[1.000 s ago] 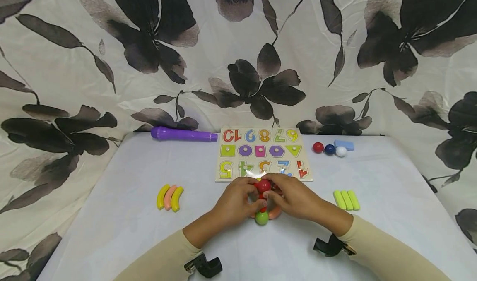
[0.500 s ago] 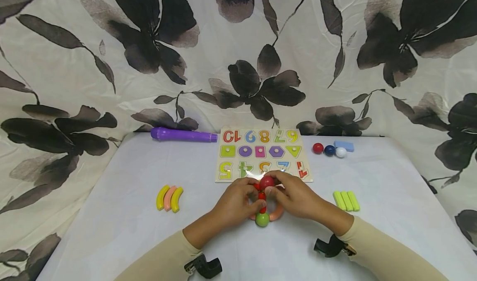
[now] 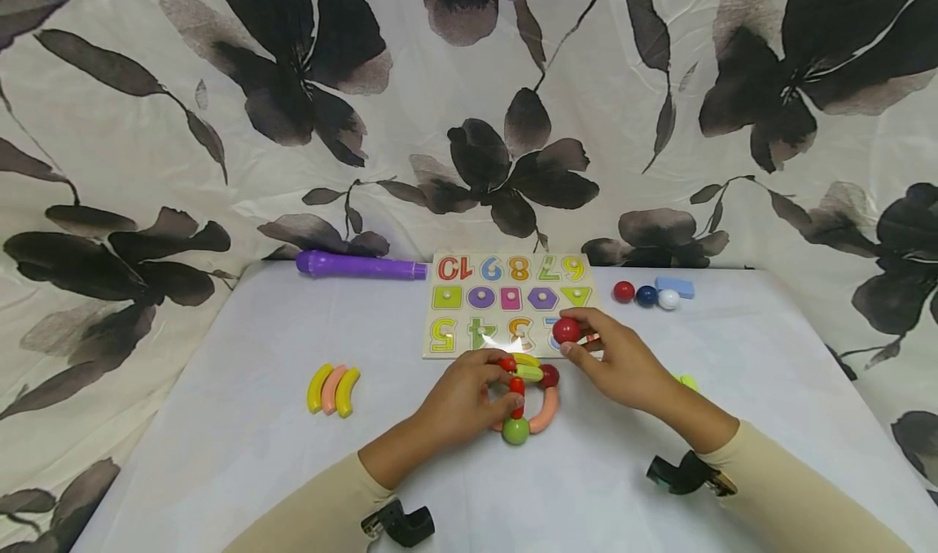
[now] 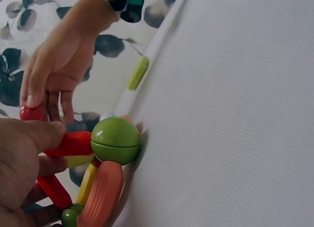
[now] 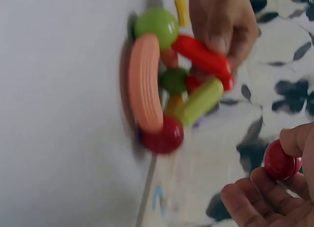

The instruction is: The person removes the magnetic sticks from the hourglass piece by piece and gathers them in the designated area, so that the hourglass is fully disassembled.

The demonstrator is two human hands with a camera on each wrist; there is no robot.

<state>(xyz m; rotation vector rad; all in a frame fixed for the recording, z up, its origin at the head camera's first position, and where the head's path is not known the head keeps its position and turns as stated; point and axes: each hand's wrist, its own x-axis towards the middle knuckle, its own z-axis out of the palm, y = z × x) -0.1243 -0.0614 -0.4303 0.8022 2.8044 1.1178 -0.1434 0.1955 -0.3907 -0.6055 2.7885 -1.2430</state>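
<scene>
My left hand (image 3: 469,394) pinches red rods (image 3: 517,398) of a small toy built from magnetic sticks and balls. A light green ball (image 4: 116,140) sits at the toy's near corner, joined to a curved salmon stick (image 5: 144,82). That stick runs to a dark red ball (image 5: 163,135), from which a lime stick (image 5: 201,101) slants up to the red rods' upper ends. Right of the toy and apart from it, my right hand (image 3: 615,370) holds a red ball (image 3: 566,331) between thumb and fingers. The left fingers hide part of the toy's left side.
Behind the toy lies a number and shape puzzle board (image 3: 510,298), beside a purple toy microphone (image 3: 361,265). Curved sticks (image 3: 334,390) lie at left. Several lime sticks (image 3: 687,382) are mostly behind the right arm. Balls (image 3: 646,296) and a blue block (image 3: 675,287) sit back right.
My right hand has lifted the red ball off the toy's top and carried it right and away, over the board's near corner. My left hand keeps its grip in place.
</scene>
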